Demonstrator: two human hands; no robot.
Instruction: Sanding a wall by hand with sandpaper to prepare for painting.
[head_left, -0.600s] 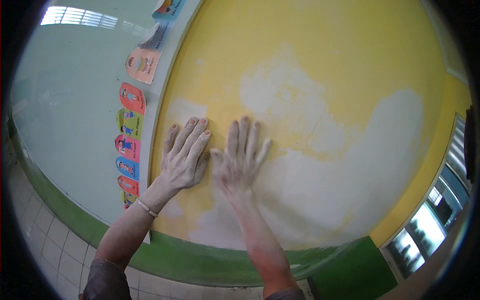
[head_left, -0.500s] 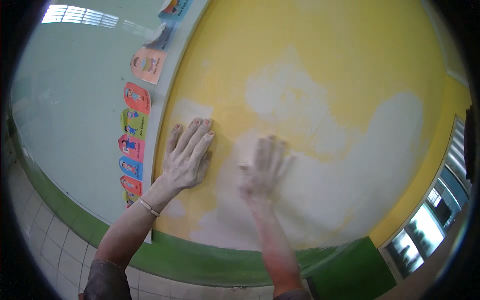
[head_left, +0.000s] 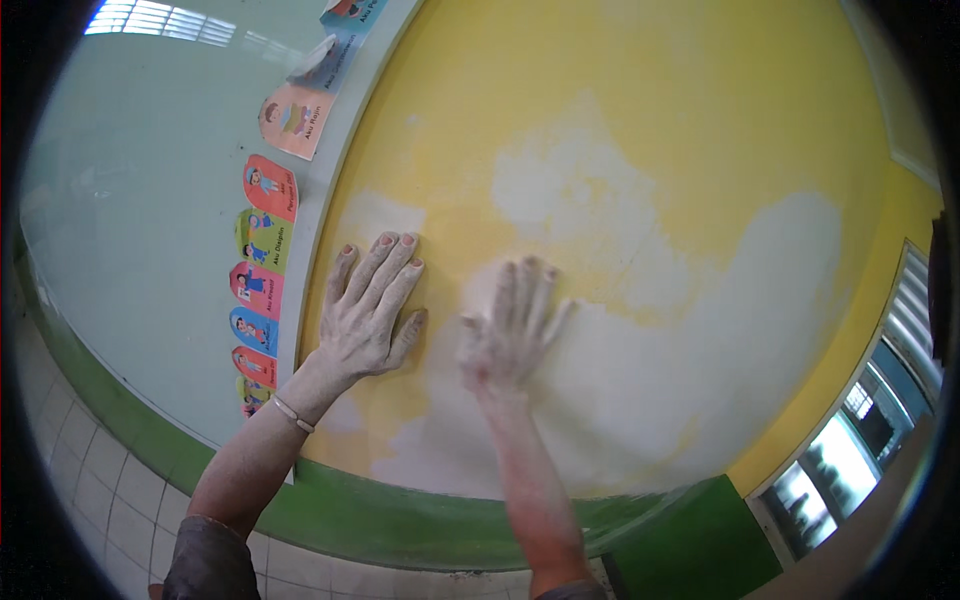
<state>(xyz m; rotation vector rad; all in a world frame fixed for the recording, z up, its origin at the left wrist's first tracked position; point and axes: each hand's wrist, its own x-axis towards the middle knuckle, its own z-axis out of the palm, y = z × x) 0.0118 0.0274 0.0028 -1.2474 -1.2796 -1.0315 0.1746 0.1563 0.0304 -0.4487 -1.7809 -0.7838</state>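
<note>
Both hands lie against a yellow wall [head_left: 480,80] marked with broad whitish patches [head_left: 640,400]. My left hand [head_left: 368,310] rests flat beside the whiteboard's frame, fingers stretched and slightly spread, thumb out to the right. Pale dust covers its skin, and a thin band circles the wrist. Farther right, my right hand [head_left: 512,325] is laid on a whitish patch with its fingers extended. It is a little blurred and dusty too. No tool shows in either hand; what may be under the palms is hidden.
A whiteboard [head_left: 130,200] with a light frame [head_left: 330,190] stands on the left, bearing a column of colourful paper labels [head_left: 262,240], one curling. Green paint [head_left: 420,520] bands the wall's bottom above floor tiles [head_left: 130,520]. A louvred window [head_left: 860,430] is at right.
My right hand has shifted slightly left and up across the whitish patch. My left hand stays at the same place on the wall, its thumb now farther out; the view moved a little.
</note>
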